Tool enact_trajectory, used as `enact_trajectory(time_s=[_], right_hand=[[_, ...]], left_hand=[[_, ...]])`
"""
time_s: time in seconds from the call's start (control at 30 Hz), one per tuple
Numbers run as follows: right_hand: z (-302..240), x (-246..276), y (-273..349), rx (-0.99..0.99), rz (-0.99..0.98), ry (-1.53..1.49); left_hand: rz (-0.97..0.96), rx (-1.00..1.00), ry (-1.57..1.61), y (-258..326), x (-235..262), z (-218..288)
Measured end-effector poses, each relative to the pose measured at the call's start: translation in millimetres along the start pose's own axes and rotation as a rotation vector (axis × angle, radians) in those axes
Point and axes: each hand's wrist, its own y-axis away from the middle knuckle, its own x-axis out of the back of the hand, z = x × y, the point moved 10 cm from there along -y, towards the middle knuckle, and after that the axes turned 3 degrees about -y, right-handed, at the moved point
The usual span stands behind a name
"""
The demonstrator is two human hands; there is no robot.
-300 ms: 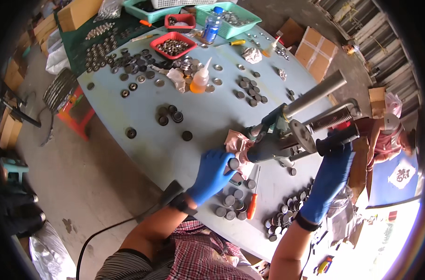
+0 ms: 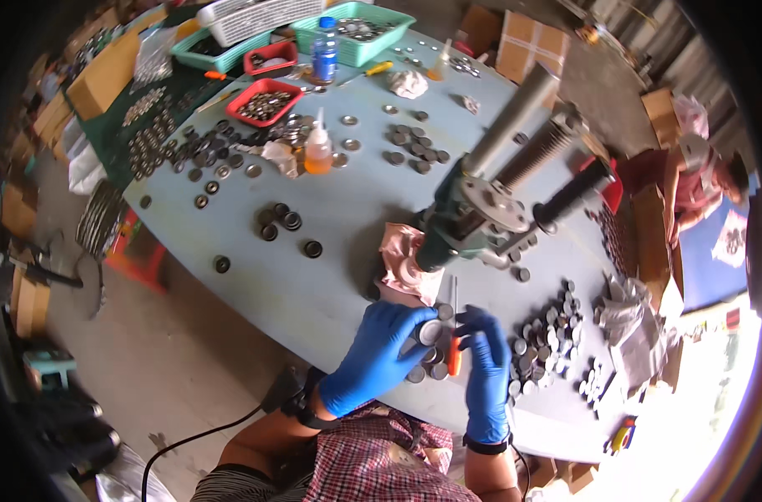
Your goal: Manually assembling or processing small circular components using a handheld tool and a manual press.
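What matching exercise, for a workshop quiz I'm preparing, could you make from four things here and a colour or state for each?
Things:
1. Left hand
2. Squeeze bottle
3. Green lever press
4. Tall bottle

Descriptions:
A. blue cap
B. pinkish wrap at its base
C. grey round piece between its fingers
D. orange liquid inside

Pairs: 1-C, 2-D, 3-B, 4-A
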Motion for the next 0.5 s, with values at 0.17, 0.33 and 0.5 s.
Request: enact_trajectory(time_s=[0.17, 0.33, 0.5], right_hand=[[56, 5, 24, -0.235, -0.094, -0.439], [55, 19, 33, -0.323, -0.110, -0.636], [43, 45, 38, -0.244, 0.119, -0.488]], left_hand=[[-0.164, -0.105, -0.015, -1, -24, 46], [-0.241, -0.072, 0.051, -2, -38, 60], [-0.247, -0.097, -0.018, -6, -47, 68]])
